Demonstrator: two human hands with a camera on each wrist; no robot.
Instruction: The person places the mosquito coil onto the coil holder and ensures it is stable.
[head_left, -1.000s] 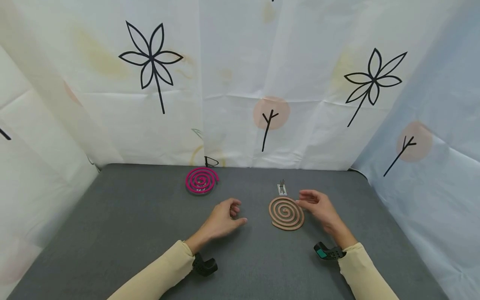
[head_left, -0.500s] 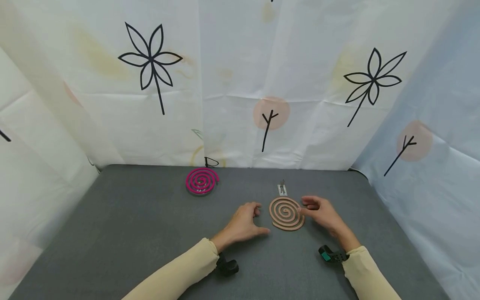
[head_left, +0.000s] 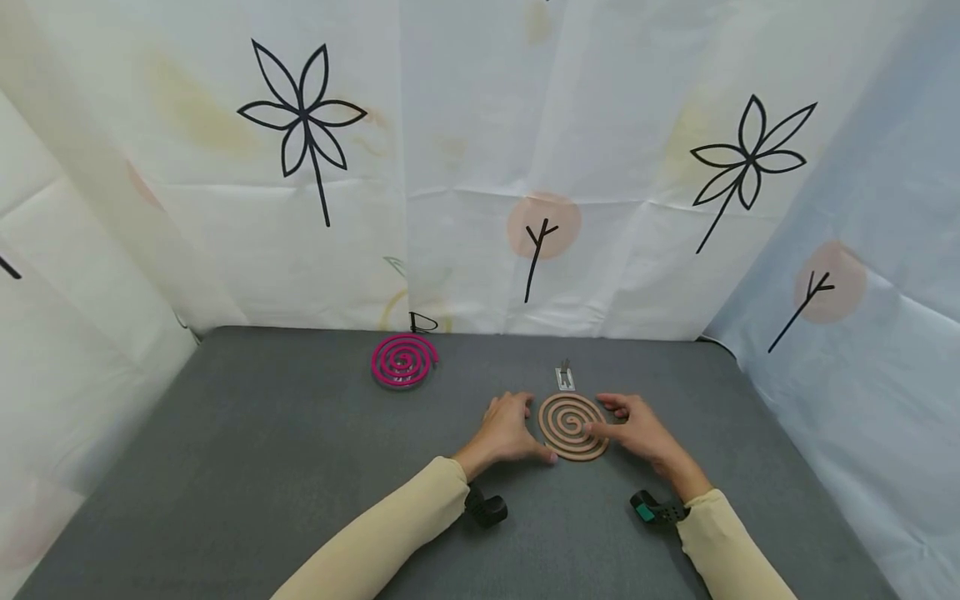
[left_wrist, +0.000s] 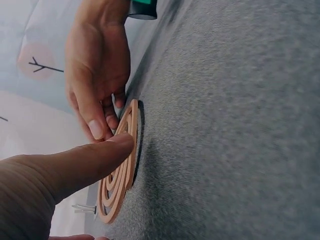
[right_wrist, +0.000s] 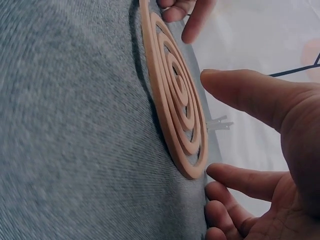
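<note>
A tan mosquito coil [head_left: 564, 421] lies flat on the grey table between my hands. My left hand [head_left: 504, 432] is at its left side, thumb tip by the lower left edge and fingers by the upper left. My right hand [head_left: 643, 432] is on the other side; its thumb [right_wrist: 240, 92] hovers over the coil while the fingers come down by the right rim. Neither hand grips it; whether a fingertip touches the rim cannot be told. Just behind the coil stands a small metal coil stand [head_left: 565, 379] with upright prongs.
A pink mosquito coil [head_left: 403, 361] sits at the back left of the table [head_left: 247, 450], with something shiny and metallic under it. White cloth [head_left: 465, 150] with drawn plants hangs behind the table and along both sides.
My left hand has moved right, from apart to the tan coil's left edge. My right hand has dipped slightly, its thumb shifting over the coil. The coils and stand have stayed put.
</note>
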